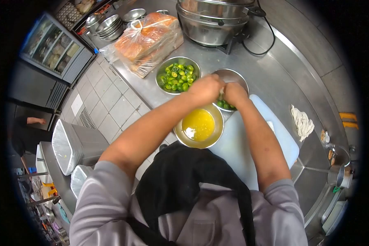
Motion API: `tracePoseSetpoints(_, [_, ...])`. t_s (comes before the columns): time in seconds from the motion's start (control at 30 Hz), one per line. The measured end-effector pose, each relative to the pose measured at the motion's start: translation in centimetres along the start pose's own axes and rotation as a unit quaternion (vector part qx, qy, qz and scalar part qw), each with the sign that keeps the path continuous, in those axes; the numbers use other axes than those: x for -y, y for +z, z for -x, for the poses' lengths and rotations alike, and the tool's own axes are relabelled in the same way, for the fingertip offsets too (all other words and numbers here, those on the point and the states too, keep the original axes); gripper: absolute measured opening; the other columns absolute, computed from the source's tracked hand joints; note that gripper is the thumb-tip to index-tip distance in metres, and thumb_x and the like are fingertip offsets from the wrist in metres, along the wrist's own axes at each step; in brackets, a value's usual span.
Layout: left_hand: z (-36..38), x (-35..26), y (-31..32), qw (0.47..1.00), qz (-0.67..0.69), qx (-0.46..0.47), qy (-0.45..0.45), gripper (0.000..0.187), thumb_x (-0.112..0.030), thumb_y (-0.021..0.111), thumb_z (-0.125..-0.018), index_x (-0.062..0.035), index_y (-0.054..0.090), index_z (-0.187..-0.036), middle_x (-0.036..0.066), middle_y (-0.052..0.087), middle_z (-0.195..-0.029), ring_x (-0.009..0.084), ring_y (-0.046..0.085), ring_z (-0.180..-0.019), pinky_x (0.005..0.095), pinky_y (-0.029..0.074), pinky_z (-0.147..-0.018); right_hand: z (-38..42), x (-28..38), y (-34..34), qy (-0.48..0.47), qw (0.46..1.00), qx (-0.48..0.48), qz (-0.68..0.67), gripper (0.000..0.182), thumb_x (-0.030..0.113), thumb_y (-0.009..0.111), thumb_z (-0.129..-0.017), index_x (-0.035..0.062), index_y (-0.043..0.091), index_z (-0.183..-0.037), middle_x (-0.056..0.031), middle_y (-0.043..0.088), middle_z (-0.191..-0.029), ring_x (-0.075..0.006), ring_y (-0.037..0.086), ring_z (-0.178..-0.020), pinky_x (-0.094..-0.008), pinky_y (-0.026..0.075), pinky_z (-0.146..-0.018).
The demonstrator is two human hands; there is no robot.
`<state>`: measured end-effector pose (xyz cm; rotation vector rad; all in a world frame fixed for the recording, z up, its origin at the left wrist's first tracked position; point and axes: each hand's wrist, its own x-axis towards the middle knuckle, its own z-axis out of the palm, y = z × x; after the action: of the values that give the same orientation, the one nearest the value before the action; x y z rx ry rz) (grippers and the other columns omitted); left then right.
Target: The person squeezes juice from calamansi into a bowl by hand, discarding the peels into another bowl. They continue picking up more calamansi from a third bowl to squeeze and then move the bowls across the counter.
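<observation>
My left hand [208,87] and my right hand [236,95] are both closed, meeting fingertip to fingertip above the bowls. What they pinch, if anything, is hidden by the fingers. Just below them, a steel bowl [220,125] holds yellow juice [199,124] with pale bits on its surface. Partly behind my right hand stands another steel bowl [233,76], with small green citrus fruits [225,105] at its near side. To the left, a third steel bowl [158,69] is full of small green citrus halves [177,78], some showing yellow insides.
A pale blue cutting board [238,143] lies at right, near a crumpled white cloth [302,122]. Behind are bagged bread loaves [147,39] and a large steel cooker [213,26] with a cord. Lined bins [82,143] and another person [24,135] are at left.
</observation>
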<state>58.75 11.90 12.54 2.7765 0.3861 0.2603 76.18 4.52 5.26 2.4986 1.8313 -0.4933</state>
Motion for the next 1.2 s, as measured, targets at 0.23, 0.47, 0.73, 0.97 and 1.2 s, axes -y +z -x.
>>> tracePoseSetpoints(0.23, [-4.4,-1.1,4.1,0.965,-0.06,0.244,-0.081,0.026,-0.014,0.058,-0.093,-0.0063,0.072,-0.114,0.021,0.069,-0.119,0.0358,0.068,-0.114,0.0455,0.055,-0.096,8.0,-1.2,-4.3,0.04,0.864,-0.17,-0.473,0.02,0.012,0.072,-0.088,-0.0008,0.071,-0.103,-0.0124,0.072,-0.09,-0.0232,0.068,-0.075,-0.0348,0.055,-0.074])
tracePoseSetpoints(0.47, [-4.4,-0.2,3.8,0.962,-0.064,0.253,-0.083,0.029,-0.01,0.064,-0.087,-0.002,0.074,-0.114,0.021,0.069,-0.124,0.0344,0.07,-0.111,0.044,0.056,-0.095,14.7,3.4,-1.8,-0.071,0.884,-0.051,-0.46,0.022,0.003,0.07,-0.091,0.0049,0.069,-0.113,-0.0067,0.069,-0.09,-0.0176,0.065,-0.074,-0.0297,0.052,-0.071])
tracePoseSetpoints(0.73, [9.5,-2.3,-2.4,0.975,0.204,-0.034,-0.087,0.029,-0.002,0.068,-0.085,0.0007,0.066,-0.114,0.021,0.062,-0.106,0.0395,0.063,-0.102,0.0444,0.052,-0.088,15.6,7.9,0.3,-0.213,0.933,-0.102,-0.272,0.022,0.004,0.066,-0.088,0.0004,0.067,-0.11,-0.0219,0.065,-0.1,-0.0418,0.066,-0.091,-0.0477,0.055,-0.08])
tracePoseSetpoints(0.97, [14.4,-2.1,0.6,0.988,0.125,-0.011,-0.087,0.026,-0.012,0.071,-0.089,-0.0004,0.063,-0.11,0.017,0.06,-0.1,0.0385,0.063,-0.095,0.0473,0.052,-0.082,14.7,9.0,0.6,-0.251,0.943,-0.143,-0.167,0.012,0.013,0.068,-0.09,0.0022,0.063,-0.09,-0.0173,0.062,-0.087,-0.0363,0.067,-0.077,-0.0458,0.055,-0.069])
tracePoseSetpoints(1.2, [14.2,-1.7,2.1,0.996,0.058,-0.052,-0.039,0.021,-0.025,0.068,-0.093,-0.0049,0.061,-0.095,0.015,0.06,-0.092,0.0366,0.064,-0.085,0.0474,0.053,-0.074,14.2,8.4,2.0,-0.268,0.935,-0.212,-0.096,0.02,0.022,0.069,-0.091,0.0067,0.061,-0.081,-0.0118,0.061,-0.076,-0.0312,0.067,-0.066,-0.0431,0.055,-0.059])
